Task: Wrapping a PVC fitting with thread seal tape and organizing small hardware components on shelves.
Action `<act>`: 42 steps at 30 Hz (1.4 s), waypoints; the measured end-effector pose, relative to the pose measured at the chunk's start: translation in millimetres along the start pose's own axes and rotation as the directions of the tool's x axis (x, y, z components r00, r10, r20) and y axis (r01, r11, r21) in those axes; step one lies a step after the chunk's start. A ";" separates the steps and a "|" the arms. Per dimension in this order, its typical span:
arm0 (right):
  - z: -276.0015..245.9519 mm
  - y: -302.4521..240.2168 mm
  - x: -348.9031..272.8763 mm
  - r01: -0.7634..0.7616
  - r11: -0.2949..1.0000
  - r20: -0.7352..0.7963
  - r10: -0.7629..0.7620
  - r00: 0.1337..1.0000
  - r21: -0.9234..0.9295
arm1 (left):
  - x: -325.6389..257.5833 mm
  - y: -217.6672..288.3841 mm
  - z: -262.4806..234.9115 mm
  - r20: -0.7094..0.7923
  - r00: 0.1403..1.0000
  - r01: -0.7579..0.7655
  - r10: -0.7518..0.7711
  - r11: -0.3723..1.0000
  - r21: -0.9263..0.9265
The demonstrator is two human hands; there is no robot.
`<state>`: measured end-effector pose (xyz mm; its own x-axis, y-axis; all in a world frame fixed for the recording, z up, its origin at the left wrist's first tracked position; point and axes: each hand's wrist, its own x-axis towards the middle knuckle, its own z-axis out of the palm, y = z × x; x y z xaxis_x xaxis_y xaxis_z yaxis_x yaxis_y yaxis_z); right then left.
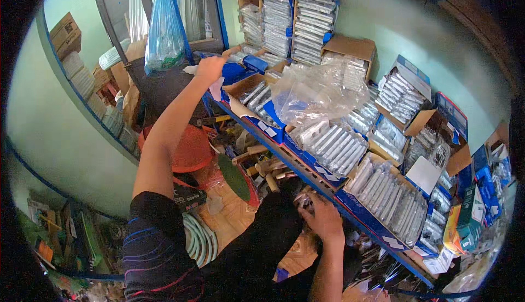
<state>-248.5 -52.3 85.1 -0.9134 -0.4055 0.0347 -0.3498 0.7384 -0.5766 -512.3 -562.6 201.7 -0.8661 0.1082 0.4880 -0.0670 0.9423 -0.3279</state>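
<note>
My left hand (210, 71) is closed at the far left corner of the shelf. A crumpled white piece (216, 90), paper or thin plastic, sticks out below it and on its left side. My right hand (324, 218) is low by my dark-clothed knee, just in front of the shelf's edge. Its fingers are curled around something small, partly dark and shiny, that I cannot make out. Along the shelf stand open blue boxes (339, 195) packed with plastic-wrapped metal pieces (332, 148). A loose clear plastic bag (322, 91) lies across the boxes.
Tall stacks of wrapped pieces (314, 26) stand against the wall. Below the shelf are a red-orange basin (183, 151), a green oval piece (233, 174), hammers (269, 172) and a coiled pale green hose (201, 239). A blue plastic bag (164, 31) hangs by the window.
</note>
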 end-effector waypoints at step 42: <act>12.0 14.7 12.0 -0.026 0.997 0.086 0.032 0.996 -0.078 | 68.1 2.3 104.9 -0.001 0.815 0.569 -0.579 0.801 -0.186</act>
<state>-262.2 -52.8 67.2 -0.9028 -0.4265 -0.0546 -0.3415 0.7883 -0.5118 -623.4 -586.3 149.4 -0.6664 -0.4574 0.5888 -0.4545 0.8752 0.1656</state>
